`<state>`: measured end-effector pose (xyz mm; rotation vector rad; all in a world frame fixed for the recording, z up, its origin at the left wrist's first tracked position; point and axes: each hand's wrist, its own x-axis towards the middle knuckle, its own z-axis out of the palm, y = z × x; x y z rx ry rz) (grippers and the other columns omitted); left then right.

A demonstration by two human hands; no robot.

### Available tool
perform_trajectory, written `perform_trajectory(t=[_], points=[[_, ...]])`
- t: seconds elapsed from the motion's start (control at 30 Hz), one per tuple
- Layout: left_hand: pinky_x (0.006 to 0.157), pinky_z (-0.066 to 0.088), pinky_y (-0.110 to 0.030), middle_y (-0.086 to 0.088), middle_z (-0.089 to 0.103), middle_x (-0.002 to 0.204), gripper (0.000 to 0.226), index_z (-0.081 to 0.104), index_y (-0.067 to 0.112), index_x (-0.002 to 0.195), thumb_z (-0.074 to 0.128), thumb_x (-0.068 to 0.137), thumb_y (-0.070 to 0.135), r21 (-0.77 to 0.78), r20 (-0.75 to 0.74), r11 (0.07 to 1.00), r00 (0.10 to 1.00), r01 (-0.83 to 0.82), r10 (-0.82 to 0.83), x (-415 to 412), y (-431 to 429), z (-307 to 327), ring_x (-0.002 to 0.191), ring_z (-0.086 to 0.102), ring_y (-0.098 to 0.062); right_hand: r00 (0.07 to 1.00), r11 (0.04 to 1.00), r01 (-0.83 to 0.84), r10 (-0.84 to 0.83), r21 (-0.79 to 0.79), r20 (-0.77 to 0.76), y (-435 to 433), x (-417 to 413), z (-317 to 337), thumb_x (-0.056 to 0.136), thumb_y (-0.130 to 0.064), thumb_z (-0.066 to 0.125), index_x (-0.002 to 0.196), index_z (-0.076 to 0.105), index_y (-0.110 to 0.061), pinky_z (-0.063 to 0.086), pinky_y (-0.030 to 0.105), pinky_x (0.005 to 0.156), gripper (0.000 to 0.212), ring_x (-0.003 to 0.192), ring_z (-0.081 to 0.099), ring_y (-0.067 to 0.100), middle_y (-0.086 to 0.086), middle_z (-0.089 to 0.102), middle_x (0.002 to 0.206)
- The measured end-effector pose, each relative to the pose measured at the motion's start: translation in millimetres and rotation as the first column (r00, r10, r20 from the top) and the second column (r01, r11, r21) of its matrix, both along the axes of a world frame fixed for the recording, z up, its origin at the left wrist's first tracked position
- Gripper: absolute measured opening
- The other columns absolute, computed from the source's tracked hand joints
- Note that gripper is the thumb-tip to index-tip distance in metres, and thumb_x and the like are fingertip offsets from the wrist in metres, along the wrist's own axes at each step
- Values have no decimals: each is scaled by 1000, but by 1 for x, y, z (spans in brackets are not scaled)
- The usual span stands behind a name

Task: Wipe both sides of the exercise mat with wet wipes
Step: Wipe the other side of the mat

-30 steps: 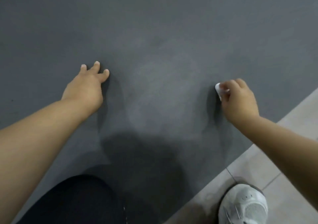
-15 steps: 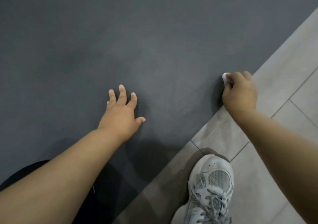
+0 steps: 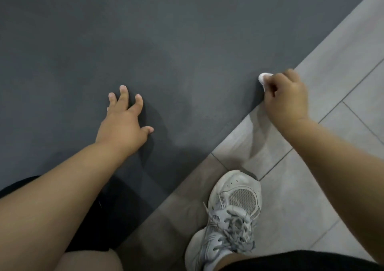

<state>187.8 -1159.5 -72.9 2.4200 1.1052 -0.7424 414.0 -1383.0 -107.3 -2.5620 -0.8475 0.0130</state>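
A dark grey exercise mat [image 3: 145, 42] lies flat on the floor and fills most of the view. Its right edge runs diagonally from the top right down to the bottom middle. My left hand [image 3: 122, 123] rests on the mat with fingers spread. My right hand [image 3: 286, 98] has its fingers curled round a small white wet wipe [image 3: 262, 78] and holds it against the mat right at that edge; only a bit of the wipe shows past the fingers.
Grey floor tiles [image 3: 332, 62] lie to the right of the mat. My white sneaker [image 3: 230, 218] stands on the tiles near the mat's edge. My black shorts [image 3: 116, 218] and bare knee show at the bottom.
The view has shifted to the right, so the mat's edge and the tiles came into sight. My right hand with the wipe reached the mat's edge. My left hand stays flat on the mat.
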Motion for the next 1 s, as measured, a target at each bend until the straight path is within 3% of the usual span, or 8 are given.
perform_trajectory(t=[0.13,0.3,0.43,0.53,0.67,0.77,0.83,1.0], points=[[114,19,-43,3,-13,157,79,19,23,149,65,85,33,12,21,999,998,-51,51,5,-4,0,145,-11,-22,979,976,-189,195,105,-51,18,-44,-7,79,1,53,94,69,2,51,39,69,22,76,61,38,24,60,85],[112,24,-41,1,0,158,76,29,21,147,67,83,36,28,52,997,996,-72,70,9,-3,5,145,0,-23,594,617,-786,771,39,-228,33,-81,2,85,-10,49,94,67,-6,52,32,59,21,71,61,28,11,64,84],[103,35,-41,-1,26,146,61,48,19,134,66,81,44,70,96,993,991,-96,89,18,7,12,133,27,-28,945,905,-326,322,-274,-61,45,28,4,92,-9,45,96,64,-3,37,31,66,21,82,55,33,20,56,93],[92,40,-41,-3,37,128,55,52,22,125,70,78,45,90,91,990,991,-107,99,27,18,15,121,35,-30,993,971,119,-118,-207,14,45,76,7,94,-13,43,92,64,6,32,31,71,28,85,51,38,23,47,94],[101,36,-45,-4,27,138,80,36,23,139,76,73,43,101,113,985,986,-137,125,36,28,10,128,24,-29,994,992,-97,92,-82,-63,64,9,-3,91,-17,46,89,64,-2,34,32,69,24,82,52,33,19,51,88],[116,19,-44,-3,3,155,98,21,24,148,78,70,43,54,88,990,988,-132,127,39,33,3,142,3,-24,797,842,-539,509,-2,-326,71,-62,-2,95,-23,49,95,61,-10,42,32,82,17,98,54,24,6,58,100],[115,19,-42,-2,0,156,99,21,25,149,79,70,41,22,93,990,986,-139,136,39,36,2,143,1,-22,727,744,-668,649,-9,-223,75,-55,-5,94,-31,52,88,58,-15,42,33,89,18,102,55,18,0,62,106],[106,32,-43,2,14,153,97,33,29,144,82,62,45,47,113,991,987,-122,116,38,41,6,139,16,-21,973,931,-218,230,-292,7,85,60,-2,94,-11,42,105,62,-4,26,26,69,24,94,50,31,19,52,104]])
